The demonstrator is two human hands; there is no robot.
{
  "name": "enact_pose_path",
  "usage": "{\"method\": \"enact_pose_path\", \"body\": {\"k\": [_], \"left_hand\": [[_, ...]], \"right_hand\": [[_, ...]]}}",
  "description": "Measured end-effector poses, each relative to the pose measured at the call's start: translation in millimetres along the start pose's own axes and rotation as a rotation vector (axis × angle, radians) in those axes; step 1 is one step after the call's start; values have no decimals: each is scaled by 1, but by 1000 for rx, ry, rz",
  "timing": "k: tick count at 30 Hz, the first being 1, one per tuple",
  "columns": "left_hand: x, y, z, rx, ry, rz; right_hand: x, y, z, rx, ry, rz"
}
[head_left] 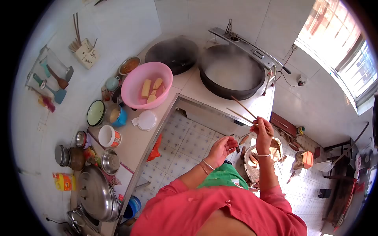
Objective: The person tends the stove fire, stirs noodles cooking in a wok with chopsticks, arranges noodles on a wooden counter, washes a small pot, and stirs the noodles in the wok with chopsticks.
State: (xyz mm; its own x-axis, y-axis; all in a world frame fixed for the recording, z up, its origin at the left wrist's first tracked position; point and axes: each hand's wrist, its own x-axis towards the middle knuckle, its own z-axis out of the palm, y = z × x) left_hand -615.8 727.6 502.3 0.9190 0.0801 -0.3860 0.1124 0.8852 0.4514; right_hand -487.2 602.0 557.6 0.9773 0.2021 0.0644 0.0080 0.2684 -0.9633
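A pair of chopsticks (241,111) is gripped in my right hand (263,134), their tips pointing toward the near rim of the big dark wok (226,93). White steam rises from the wok and blurs what is inside. My left hand (223,151) is held in front of my body, palm turned up and fingers loosely bent, with nothing visible in it. It is apart from the chopsticks and the counter. On the counter to the left, a pink basin (128,92) holds several pale yellow pieces (146,88).
A second dark wok (171,56) steams at the back corner. Bowls, a white tub (108,136), a white lid (147,120) and a large lidded steel pot (95,192) crowd the left counter. A woven basket (252,167) stands on the tiled floor at right.
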Motion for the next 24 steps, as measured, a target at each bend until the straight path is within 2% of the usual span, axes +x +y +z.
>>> {"method": "enact_pose_path", "body": {"k": [5,8,13,15,19,21,22,24], "left_hand": [[83,48,-2,7,-1,-8],[134,91,2,5,66,14],[209,157,14,17,125,47],[227,170,11,12,155,52],[247,197,6,13,237,70],[253,208,1,25,285,43],[255,213,-2,23,289,38],[263,229,-6,59,292,43]], "right_hand": [[115,16,4,45,25,32],[194,40,21,5,-79,107],[308,95,58,-294,-265,280],[336,122,73,-496,-409,410],[364,206,110,-546,-553,430],[384,245,126,-683,-489,115],[395,250,135,-684,-489,122],[424,255,153,-502,-250,-3]]}}
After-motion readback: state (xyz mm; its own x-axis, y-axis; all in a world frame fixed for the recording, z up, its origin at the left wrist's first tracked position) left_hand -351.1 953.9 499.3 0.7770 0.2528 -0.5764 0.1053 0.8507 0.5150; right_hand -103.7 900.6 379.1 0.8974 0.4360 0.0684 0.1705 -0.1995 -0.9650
